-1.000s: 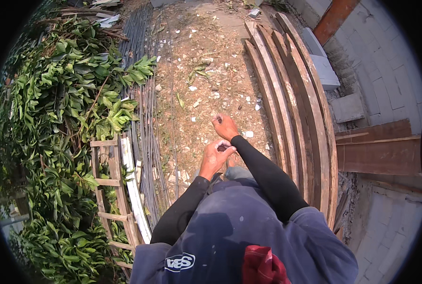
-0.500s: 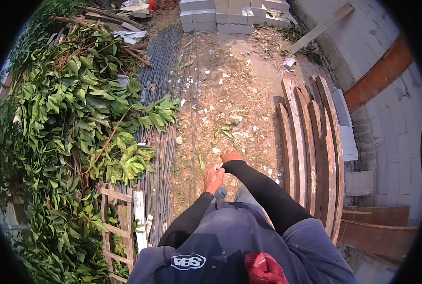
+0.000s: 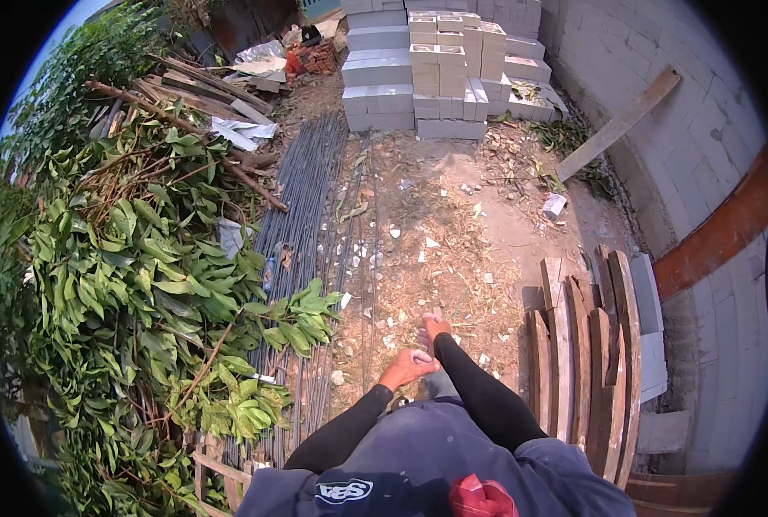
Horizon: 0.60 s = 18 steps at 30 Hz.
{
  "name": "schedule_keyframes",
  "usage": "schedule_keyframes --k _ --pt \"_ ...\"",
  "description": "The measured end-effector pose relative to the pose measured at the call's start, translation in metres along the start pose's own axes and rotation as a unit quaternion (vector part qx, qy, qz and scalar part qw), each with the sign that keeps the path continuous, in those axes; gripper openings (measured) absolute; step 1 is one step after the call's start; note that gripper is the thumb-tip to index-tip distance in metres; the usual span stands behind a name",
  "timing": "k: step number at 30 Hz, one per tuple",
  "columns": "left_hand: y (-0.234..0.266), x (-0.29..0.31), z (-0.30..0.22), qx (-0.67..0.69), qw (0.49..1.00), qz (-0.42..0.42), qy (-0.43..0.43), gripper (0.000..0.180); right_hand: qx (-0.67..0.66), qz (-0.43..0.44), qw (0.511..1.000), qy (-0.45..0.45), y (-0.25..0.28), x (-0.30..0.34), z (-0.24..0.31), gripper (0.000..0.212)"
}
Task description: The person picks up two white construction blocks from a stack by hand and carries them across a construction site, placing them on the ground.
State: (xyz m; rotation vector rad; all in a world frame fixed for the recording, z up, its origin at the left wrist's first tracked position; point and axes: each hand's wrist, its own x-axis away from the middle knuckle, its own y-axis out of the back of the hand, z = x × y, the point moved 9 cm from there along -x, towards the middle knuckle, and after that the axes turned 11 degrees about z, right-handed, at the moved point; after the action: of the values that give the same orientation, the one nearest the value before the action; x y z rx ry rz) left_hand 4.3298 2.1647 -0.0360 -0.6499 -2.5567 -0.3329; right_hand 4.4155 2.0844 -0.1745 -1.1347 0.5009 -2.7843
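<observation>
In front of my body, both forearms wear black sleeves. My left hand (image 3: 407, 369) is closed, thumb and fingers pinched together beside the black sleeve (image 3: 466, 370) of my right forearm. Whether it grips the cuff or something small is too fine to make out. Just beyond it, my right hand (image 3: 434, 327) points forward over the ground, its fingers partly showing and apart, with nothing visible in them.
Steel rods (image 3: 302, 198) lie lengthwise on my left beside a heap of leafy branches (image 3: 143, 284). Wooden beams (image 3: 586, 370) are stacked on the right, near a block wall (image 3: 703, 129). Pale blocks (image 3: 380, 90) stand ahead; a plank (image 3: 617, 125) leans on the wall. Rubble litters the ground.
My view has tilted up, showing more of the block stack ahead. My left hand has shifted from the right wrist to beside the sleeve; the right hand now points further forward.
</observation>
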Motion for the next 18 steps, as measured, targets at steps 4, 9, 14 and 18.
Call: schedule_keyframes --k 4,9,14,18 --pt "0.078 -0.086 -0.043 0.037 0.993 -0.084 -0.080 0.030 0.027 0.052 0.998 0.036 -0.060 -0.085 0.112 0.021" --pt "0.178 -0.139 -0.082 0.081 0.972 -0.191 -0.108 0.018 0.029 0.151 0.988 -0.018 -0.150 -0.152 0.201 0.027" --pt "0.292 -0.223 -0.106 -0.160 0.907 -0.374 -0.108 0.020 -0.002 0.147 0.988 -0.037 -0.185 -0.256 0.267 0.029" --pt "0.433 -0.295 -0.090 -0.099 0.910 -0.403 0.015 0.023 0.071 0.153 0.986 -0.012 -0.201 -0.327 0.324 0.027"
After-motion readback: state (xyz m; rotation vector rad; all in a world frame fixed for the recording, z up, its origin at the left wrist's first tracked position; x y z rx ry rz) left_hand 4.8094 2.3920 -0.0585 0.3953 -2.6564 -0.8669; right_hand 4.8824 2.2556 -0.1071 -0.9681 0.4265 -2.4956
